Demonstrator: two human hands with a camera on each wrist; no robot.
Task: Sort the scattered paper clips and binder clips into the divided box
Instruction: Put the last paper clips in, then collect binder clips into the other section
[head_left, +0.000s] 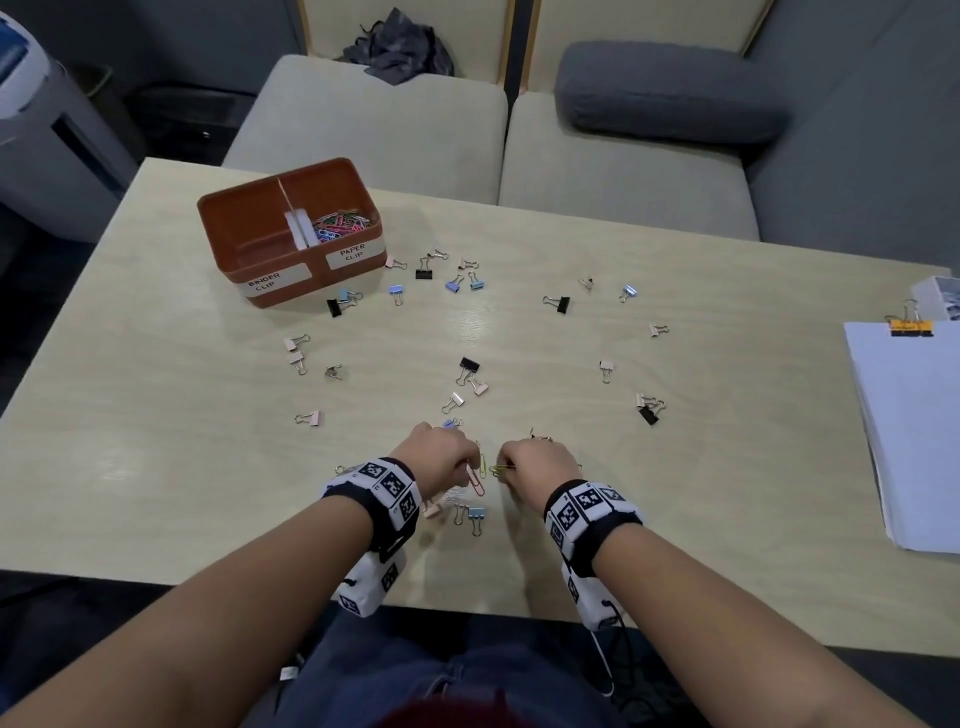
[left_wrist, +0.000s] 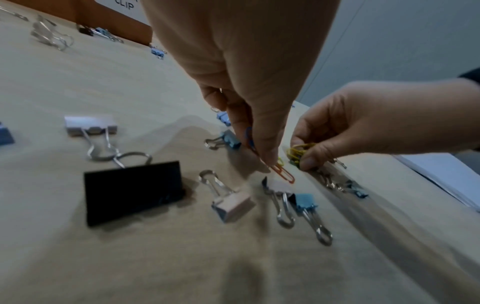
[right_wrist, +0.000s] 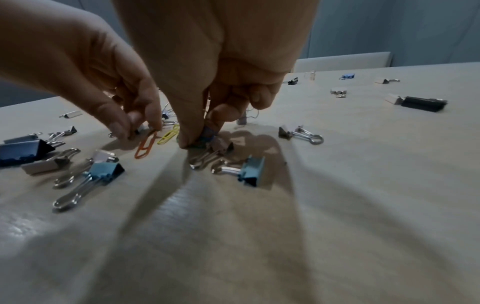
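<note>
A brown divided box (head_left: 228, 208) stands at the table's back left, labelled BINDER CLIP on its left half and PAPER CLIP on its right. Coloured paper clips (head_left: 340, 223) lie in the right half. Several binder clips (head_left: 467, 366) are scattered over the table. Near the front edge my left hand (head_left: 467, 465) pinches an orange paper clip (left_wrist: 281, 172) whose far end touches the table, with a blue clip (left_wrist: 249, 137) tucked in the fingers. Just to its right, my right hand (head_left: 509, 467) grips a small bunch of yellow and green paper clips (left_wrist: 298, 152). A yellow paper clip (right_wrist: 168, 134) lies between the hands.
A stack of white paper (head_left: 909, 431) with a clip on top lies at the table's right edge. Beige sofa seats (head_left: 374, 119) and a grey cushion (head_left: 670, 93) sit behind the table. A black binder clip (left_wrist: 133, 191) and a light-blue one (head_left: 475, 514) lie close to my wrists.
</note>
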